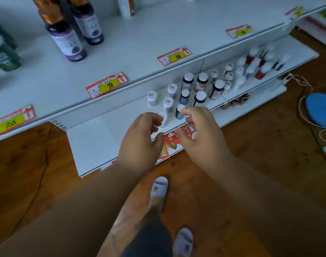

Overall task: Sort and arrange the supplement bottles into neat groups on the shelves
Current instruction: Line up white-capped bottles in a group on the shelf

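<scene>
The person is partway through lining up small supplement bottles on the lower shelf (95, 138), a flat white metal board with a bare stretch on its left. Both hands hover over the front edge of the shelf, close together but not touching. The left hand (140, 141) has thumb and fingers curled toward a small white bottle (163, 120) at the near end of the row; motion blur makes it hard to say whether it pinches the bottle or only nears it. The right hand (201, 134) has loosely bent fingers with nothing clearly between them, its fingertips just beside a blue-labelled bottle (179, 112) with a white cap.

Behind these two bottles, rows of cylinders run toward the back of the shelf: pale frosted ones on the left, dark glossy ones with round white caps (200, 98) to the right. Farther right sits a looser cluster of red and white bottles (260, 67).

The next move probably calls for a firm pinch on each smooth plastic body and a short slide into line with its matching row.
</scene>
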The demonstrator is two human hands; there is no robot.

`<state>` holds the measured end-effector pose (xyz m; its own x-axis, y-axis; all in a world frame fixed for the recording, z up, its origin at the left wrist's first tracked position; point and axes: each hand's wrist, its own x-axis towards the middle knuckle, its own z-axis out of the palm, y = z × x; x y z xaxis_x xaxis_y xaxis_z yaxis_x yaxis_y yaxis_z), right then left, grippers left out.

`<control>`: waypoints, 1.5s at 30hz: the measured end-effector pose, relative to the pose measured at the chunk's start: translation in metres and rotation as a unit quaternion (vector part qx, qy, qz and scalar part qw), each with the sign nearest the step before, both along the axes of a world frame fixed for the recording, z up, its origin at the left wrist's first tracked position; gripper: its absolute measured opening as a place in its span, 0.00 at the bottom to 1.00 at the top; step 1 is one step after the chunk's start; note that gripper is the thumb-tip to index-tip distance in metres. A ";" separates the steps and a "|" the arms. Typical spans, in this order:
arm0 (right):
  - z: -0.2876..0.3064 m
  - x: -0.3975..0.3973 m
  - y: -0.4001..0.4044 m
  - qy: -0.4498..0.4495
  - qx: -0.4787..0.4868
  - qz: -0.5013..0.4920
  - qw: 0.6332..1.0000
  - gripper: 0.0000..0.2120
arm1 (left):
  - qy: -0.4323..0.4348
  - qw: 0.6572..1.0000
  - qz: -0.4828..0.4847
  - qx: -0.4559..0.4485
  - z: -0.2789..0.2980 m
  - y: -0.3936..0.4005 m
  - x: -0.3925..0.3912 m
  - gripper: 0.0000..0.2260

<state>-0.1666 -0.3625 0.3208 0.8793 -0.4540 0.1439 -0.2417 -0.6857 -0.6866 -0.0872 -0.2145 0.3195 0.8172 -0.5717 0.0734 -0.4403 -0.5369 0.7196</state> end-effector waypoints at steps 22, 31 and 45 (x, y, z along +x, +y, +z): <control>-0.315 0.148 -0.061 0.024 0.225 -0.121 0.967 0.12 | 0.192 0.975 0.109 0.002 -0.307 -0.099 0.145 0.09; -0.132 -0.008 -0.049 -0.029 0.447 -0.195 0.873 0.06 | 0.498 0.847 -0.004 -0.184 -0.128 -0.072 0.011 0.11; 0.147 -0.135 -0.076 -0.142 0.376 -0.078 0.912 0.19 | 0.583 0.734 -0.240 -0.252 0.110 -0.117 -0.064 0.21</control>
<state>-0.3016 -0.4382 0.4673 0.7712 -0.6348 -0.0487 -0.0362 0.0326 -0.9988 -0.1514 -0.3310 0.4295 0.2054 -0.9546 -0.2157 0.5815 -0.0582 0.8114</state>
